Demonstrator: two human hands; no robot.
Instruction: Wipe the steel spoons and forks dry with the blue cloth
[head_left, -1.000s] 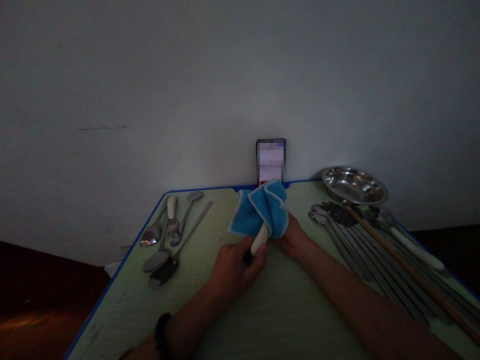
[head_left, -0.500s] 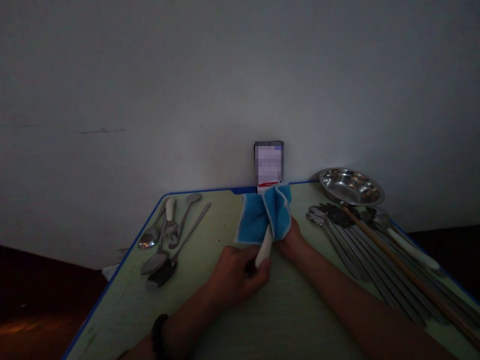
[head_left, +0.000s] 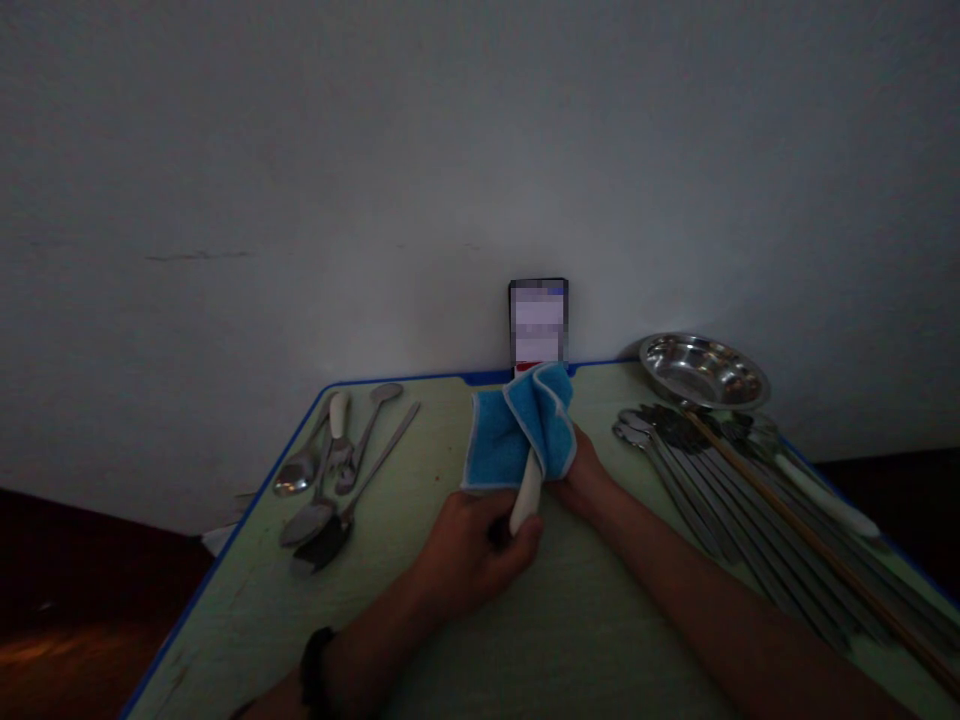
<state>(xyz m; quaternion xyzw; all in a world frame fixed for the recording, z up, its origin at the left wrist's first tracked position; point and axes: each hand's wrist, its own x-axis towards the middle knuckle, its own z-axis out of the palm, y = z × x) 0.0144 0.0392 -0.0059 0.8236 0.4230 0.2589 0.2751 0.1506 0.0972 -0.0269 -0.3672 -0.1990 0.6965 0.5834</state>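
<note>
Between the fingers and thumb of my left hand is the white handle of a piece of cutlery, tilted upward. Its far end goes into a folded blue cloth with pale edging, so its kind is hidden. Behind and to the right of the cloth, my right hand is closed on it, around the covered end; most of those fingers are out of sight. Both hands are above the middle of the table.
Spoons and forks lie at the table's left. On the right are a steel bowl, a row of long-handled metal cutlery, wooden chopsticks and a white-handled fork. A phone leans against the wall.
The blue cloth shifts and refolds slightly around the cutlery, moving right and then back left. Both hands keep their hold, and the view moves a little.
</note>
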